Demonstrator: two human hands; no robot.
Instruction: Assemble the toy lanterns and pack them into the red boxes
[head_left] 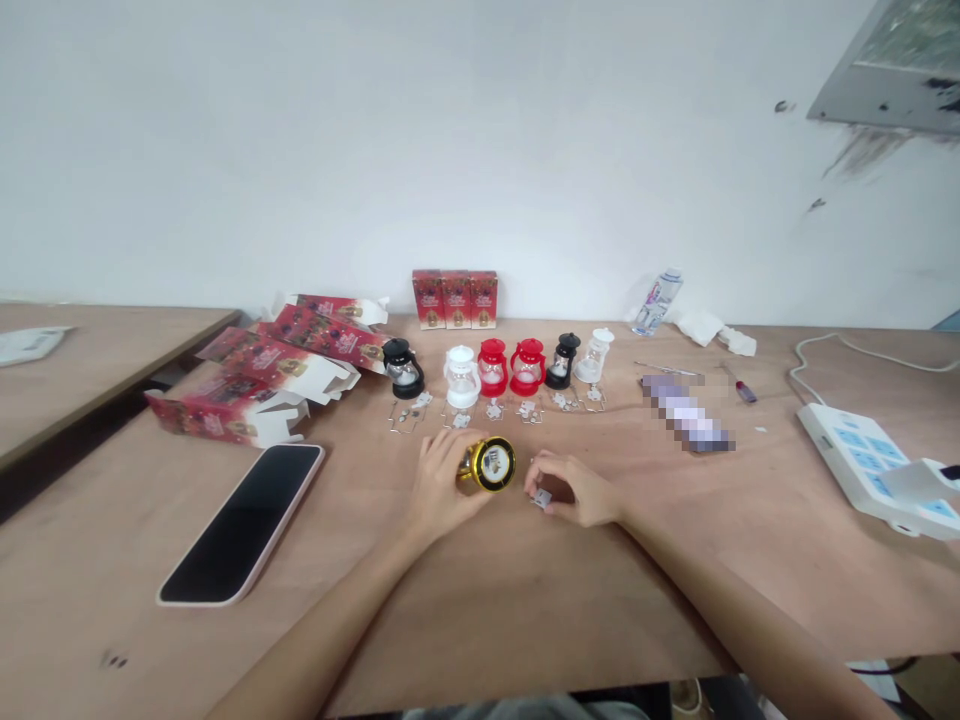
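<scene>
My left hand (pixel 442 485) is closed around a gold mini lantern (pixel 494 464), tipped so that its round base faces me. Small parts show inside the open base. Just to the right, my right hand (pixel 574 488) pinches a small whitish flat piece (pixel 541 497) between thumb and fingers. A short gap separates that piece from the lantern. Behind my hands stands a row of small lanterns: black (pixel 403 370), white (pixel 461 376), red (pixel 493 368), another red (pixel 528 367), black (pixel 562 361) and white (pixel 595 356). Wire handles and little white parts (pixel 461 420) lie before them.
Opened red boxes (pixel 255 370) pile up at the left, behind a phone (pixel 244 525). Three red boxes (pixel 455 299) stand against the wall. On the right are a clear bottle (pixel 658 301), crumpled tissue (pixel 709 328), a blurred rectangular object (pixel 686 412), a screwdriver (pixel 745 391) and a power strip (pixel 874 465).
</scene>
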